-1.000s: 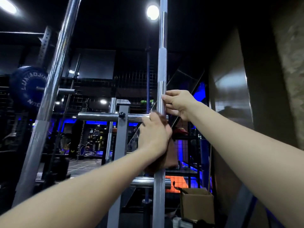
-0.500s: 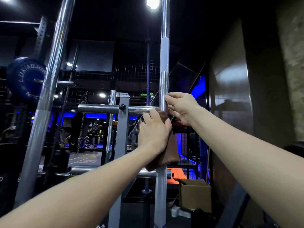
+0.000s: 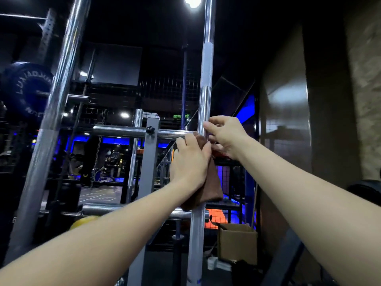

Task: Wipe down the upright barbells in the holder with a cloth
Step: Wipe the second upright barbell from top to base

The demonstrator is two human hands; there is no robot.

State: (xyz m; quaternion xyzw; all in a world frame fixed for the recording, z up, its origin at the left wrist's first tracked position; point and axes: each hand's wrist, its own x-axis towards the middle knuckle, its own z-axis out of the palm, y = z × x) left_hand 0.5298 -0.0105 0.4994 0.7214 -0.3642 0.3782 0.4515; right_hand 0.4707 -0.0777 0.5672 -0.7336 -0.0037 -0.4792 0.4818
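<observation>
- The left hand (image 3: 190, 162) grips a brown cloth (image 3: 210, 186) wrapped around an upright barbell (image 3: 206, 69) at mid-shaft.
- The right hand (image 3: 223, 135) pinches the same bar just above the cloth.
- A cardboard box (image 3: 237, 242) sits on the floor beyond; its contents cannot be seen.
- A blue weight plate (image 3: 28, 89) hangs far left.

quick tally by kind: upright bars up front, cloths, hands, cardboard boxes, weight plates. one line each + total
Upright barbells: 2, the centre barbell and the left barbell
Cloths: 1, the brown cloth
Hands: 2, the left hand and the right hand
Cardboard boxes: 1, the cardboard box
Weight plates: 1, the blue plate
Total: 7
</observation>
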